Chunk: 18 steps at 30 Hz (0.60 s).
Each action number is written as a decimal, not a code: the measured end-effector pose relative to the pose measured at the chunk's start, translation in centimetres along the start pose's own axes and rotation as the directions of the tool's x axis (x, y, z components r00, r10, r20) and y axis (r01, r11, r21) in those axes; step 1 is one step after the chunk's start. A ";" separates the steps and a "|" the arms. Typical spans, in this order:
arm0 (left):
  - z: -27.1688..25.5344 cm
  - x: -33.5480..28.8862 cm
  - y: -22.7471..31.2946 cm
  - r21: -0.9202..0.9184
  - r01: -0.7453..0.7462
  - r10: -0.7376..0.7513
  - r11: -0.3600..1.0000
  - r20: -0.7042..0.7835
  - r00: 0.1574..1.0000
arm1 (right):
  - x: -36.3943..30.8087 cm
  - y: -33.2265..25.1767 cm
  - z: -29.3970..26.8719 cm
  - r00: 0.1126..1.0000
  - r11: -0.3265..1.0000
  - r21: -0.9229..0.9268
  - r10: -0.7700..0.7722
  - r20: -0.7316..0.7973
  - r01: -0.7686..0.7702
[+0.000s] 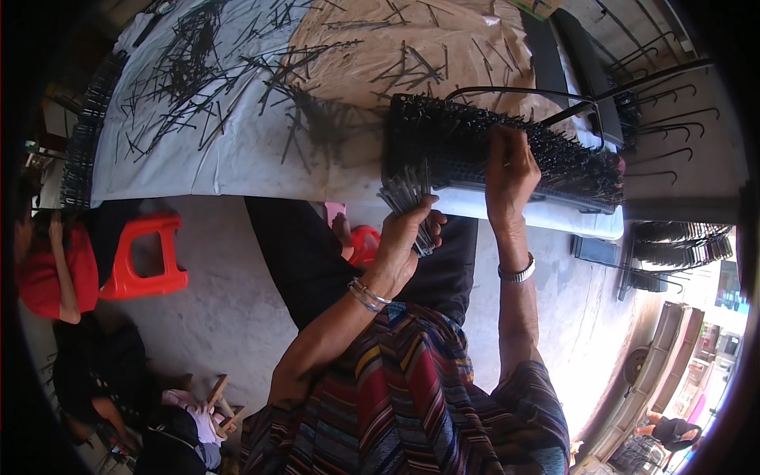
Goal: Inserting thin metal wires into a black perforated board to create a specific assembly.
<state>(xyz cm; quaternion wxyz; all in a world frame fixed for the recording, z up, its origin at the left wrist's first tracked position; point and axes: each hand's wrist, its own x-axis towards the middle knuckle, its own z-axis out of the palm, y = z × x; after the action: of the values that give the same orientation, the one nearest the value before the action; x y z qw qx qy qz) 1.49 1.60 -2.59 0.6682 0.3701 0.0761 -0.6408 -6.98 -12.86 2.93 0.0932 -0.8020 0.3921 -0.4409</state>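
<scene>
A bundle of thin dark grey sticks (406, 187), likely metal, is gripped in my left hand (402, 237) just off the table's near edge. The sticks fan upward, and their lower ends show beneath the fingers. My right hand (511, 176) is over a long black rack (412, 134) crowded with small dark upright pieces. Its fingers are pinched together at the near side of the rack; what they hold, if anything, is too small to make out. The rack has a thin black wire frame (507, 89) above its far side.
Many loose dark sticks (186, 67) lie scattered over the cloth-covered table (158, 174). Black hooks (673, 127) hang on the right. Red plastic stool (146, 253) stands at left, beside a person in a red top (59, 273). Other people are lower left and lower right.
</scene>
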 end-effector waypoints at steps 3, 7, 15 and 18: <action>0.3 -0.2 0.2 0.022 -0.013 0.013 1.000 0.025 1.000 | -0.4 0.3 0.6 0.997 0.996 -0.047 -0.075 0.003 0.075; 0.7 -0.6 0.6 0.019 0.001 -0.002 1.000 0.048 0.999 | -0.3 -0.6 0.7 0.990 0.969 -0.215 -0.102 0.098 0.121; 1.1 -1.2 0.7 0.042 -0.046 0.043 0.998 0.059 0.997 | 0.4 -1.0 -0.1 0.974 0.916 -0.373 -0.068 0.218 0.147; 0.9 -1.4 0.6 0.080 -0.051 0.047 0.996 0.049 0.998 | 0.1 -1.0 -0.7 0.969 0.899 -0.400 -0.092 0.230 0.181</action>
<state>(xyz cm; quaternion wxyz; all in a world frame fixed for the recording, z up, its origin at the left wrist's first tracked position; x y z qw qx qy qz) 1.48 2.13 -0.91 0.6696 0.3836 0.0252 -0.6354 -6.91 -12.10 3.87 -0.0718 -0.8702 0.4080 -0.2669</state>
